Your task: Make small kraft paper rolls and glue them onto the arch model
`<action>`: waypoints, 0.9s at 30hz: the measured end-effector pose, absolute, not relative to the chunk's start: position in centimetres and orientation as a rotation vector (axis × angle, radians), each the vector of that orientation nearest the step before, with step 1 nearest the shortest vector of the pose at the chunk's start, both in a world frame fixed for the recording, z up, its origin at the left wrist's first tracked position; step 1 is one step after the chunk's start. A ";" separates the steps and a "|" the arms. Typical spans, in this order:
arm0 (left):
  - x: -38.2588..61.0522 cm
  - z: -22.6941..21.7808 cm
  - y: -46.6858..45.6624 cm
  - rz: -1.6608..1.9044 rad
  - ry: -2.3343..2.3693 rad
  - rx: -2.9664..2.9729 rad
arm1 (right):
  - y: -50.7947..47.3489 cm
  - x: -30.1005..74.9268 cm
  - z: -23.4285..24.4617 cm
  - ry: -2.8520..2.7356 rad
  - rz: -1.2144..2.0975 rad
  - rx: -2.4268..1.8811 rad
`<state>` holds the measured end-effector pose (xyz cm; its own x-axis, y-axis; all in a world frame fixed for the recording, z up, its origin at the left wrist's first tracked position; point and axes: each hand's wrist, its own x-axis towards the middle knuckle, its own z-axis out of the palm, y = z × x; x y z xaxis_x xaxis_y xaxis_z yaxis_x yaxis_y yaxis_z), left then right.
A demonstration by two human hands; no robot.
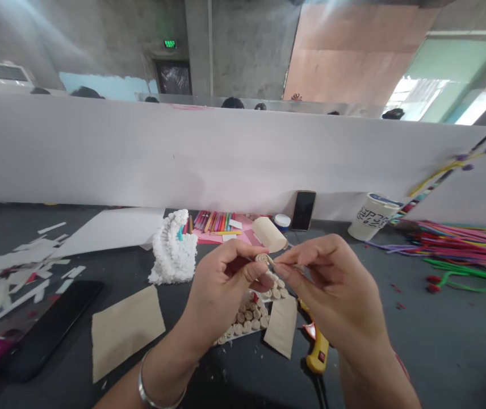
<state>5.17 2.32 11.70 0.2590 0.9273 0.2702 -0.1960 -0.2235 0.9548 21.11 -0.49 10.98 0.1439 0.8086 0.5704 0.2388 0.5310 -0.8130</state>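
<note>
My left hand (221,287) and my right hand (332,287) meet above the dark table, both pinched on a small tan paper coil (263,259). The left thumb and fingers hold the rolled end, and the right fingertips grip the strip's tail. Below the hands lies a white card covered with several finished paper coils (249,321). A tan paper strip (281,326) rests beside it. A yellow glue gun (317,349) lies under my right wrist.
A tan paper sheet (126,329) and a black phone (51,329) lie at the left, with white paper scraps (8,278) beyond. A white fluffy model (174,248), coloured pens (215,222), a paper roll (269,234), an upright phone (303,210), a cup (373,216) and pipe cleaners (460,241) stand along the white partition.
</note>
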 end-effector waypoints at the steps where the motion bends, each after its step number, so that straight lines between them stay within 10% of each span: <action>1: 5.2 11.7 2.3 1.226 0.746 1.356 | -0.5 21.1 11.0 -1.414 0.533 -0.967; 27: 4.5 12.0 1.9 1.145 0.675 1.594 | 0.0 21.5 10.7 -1.444 0.442 -1.010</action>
<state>4.54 1.93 12.00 0.3912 0.8535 0.3442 -0.1123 -0.3269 0.9384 21.47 -0.04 10.72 0.1409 0.7855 0.6026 0.3138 0.5418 -0.7797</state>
